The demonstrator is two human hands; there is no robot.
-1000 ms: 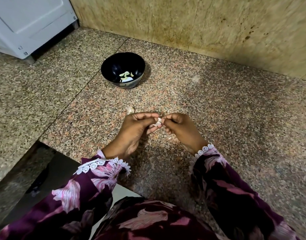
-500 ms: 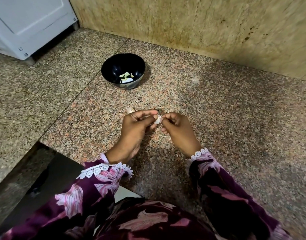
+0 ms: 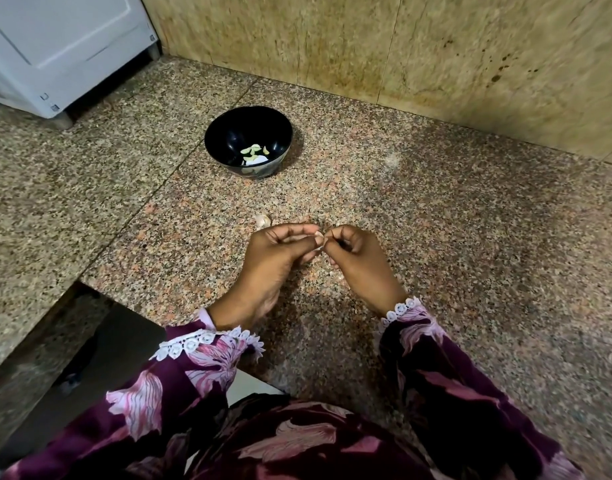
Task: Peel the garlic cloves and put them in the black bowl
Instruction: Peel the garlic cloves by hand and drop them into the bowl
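My left hand (image 3: 280,251) and my right hand (image 3: 355,258) meet fingertip to fingertip over the granite counter, pinching one small pale garlic clove (image 3: 319,237) between them; most of the clove is hidden by my fingers. Just beyond my left hand an unpeeled garlic clove (image 3: 263,220) lies on the counter. The black bowl (image 3: 228,133) stands farther back and slightly left, holding several pale peeled cloves (image 3: 254,152).
The speckled granite counter (image 3: 471,237) runs to a beige stone wall (image 3: 401,46) behind. A white appliance (image 3: 55,46) stands at the back left. The counter's front edge drops away at the lower left (image 3: 100,289).
Both hands have stayed together on the clove, shifting slightly away from me; the fingers have closed over it, so less of the clove shows.
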